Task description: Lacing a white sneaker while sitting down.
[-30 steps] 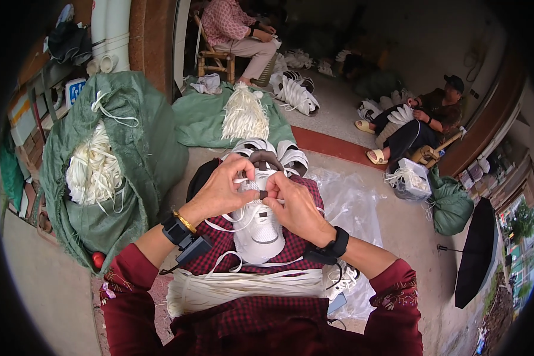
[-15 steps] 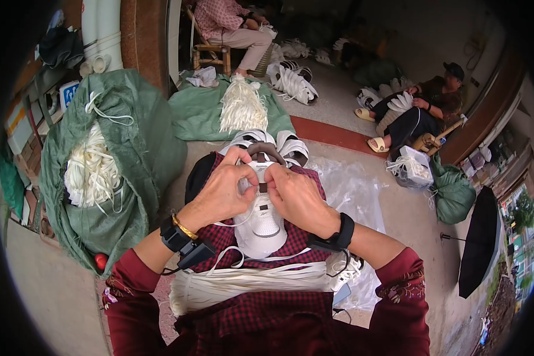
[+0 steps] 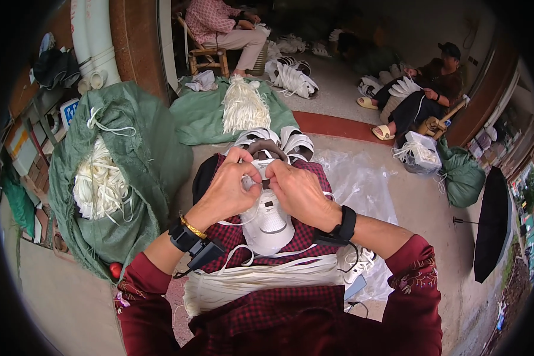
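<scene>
White shoe [image 3: 268, 236]: is lying on the checkered cloth [image 3: 301, 233] over the person's lap, its toe pointing toward the person.
Left hand [image 3: 225, 188]: is gripping the shoe near its tongue, thumb and fingers pinching — whether a lace is caught between the tips is too small to tell.
Right hand [image 3: 302, 193]: is gripping the shoe just beside the left one, fingers curling in.
Lace bundle [image 3: 267, 279]: is stretching crosswise between the shoe and the person's body.
Stacked shoes [image 3: 296, 144]: are resting just beyond the gripped shoe.
Green sack [image 3: 160, 133]: is standing at the left, its opening showing tangled laces [image 3: 101, 185].
Green sheet [image 3: 200, 115]: is lying ahead, bearing a lace pile [image 3: 247, 110].
Clear plastic [image 3: 365, 184]: is spreading over the ground at the right.
Co-workers: are sitting farther back — one [image 3: 213, 24] on a bamboo chair [image 3: 209, 62], another [image 3: 448, 80] low at the right.
</scene>
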A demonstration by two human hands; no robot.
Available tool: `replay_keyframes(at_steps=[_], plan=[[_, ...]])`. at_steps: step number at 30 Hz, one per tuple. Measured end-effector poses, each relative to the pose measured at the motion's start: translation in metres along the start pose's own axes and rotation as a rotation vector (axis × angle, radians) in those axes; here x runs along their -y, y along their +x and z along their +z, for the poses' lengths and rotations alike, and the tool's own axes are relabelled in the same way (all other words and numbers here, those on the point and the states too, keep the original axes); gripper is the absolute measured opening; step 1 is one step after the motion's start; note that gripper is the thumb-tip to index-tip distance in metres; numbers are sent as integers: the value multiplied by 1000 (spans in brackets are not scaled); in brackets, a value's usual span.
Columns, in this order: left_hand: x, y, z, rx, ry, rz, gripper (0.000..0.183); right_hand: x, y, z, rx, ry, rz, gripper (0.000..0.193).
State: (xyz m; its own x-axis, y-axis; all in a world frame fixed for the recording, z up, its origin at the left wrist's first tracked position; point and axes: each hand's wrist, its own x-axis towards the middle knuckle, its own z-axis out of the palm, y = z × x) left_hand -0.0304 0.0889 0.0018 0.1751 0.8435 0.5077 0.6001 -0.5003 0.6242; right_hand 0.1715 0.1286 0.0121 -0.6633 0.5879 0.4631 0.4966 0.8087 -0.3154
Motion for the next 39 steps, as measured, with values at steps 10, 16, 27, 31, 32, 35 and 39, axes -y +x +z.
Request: replay_keyframes(at_steps=[10,16,27,31,32,35,39], plan=[[-19,-4,-23,-31,-9,-85,5,-8,4,-33,-184,200,-142,20],[8,-28,-42,-265,-885,-550,3,-36,18,-39,-127,416,13,19],[21,-28,-26,-639,-1304,-590,15,-41,40,-30,104,391,-107,20],[-3,-28,-40,-501,-968,-555,23,-34,55,-27,122,369,-291,20],[-10,-29,-43,-456,-898,-573,29,-34,57,-28,189,352,-226,20],[-30,-34,-41,-325,-632,-423,34,-30,58,-31,257,327,-147,20],[-56,-31,-35,-204,-497,-156,46,-15,55,-33,343,544,-80,28]])
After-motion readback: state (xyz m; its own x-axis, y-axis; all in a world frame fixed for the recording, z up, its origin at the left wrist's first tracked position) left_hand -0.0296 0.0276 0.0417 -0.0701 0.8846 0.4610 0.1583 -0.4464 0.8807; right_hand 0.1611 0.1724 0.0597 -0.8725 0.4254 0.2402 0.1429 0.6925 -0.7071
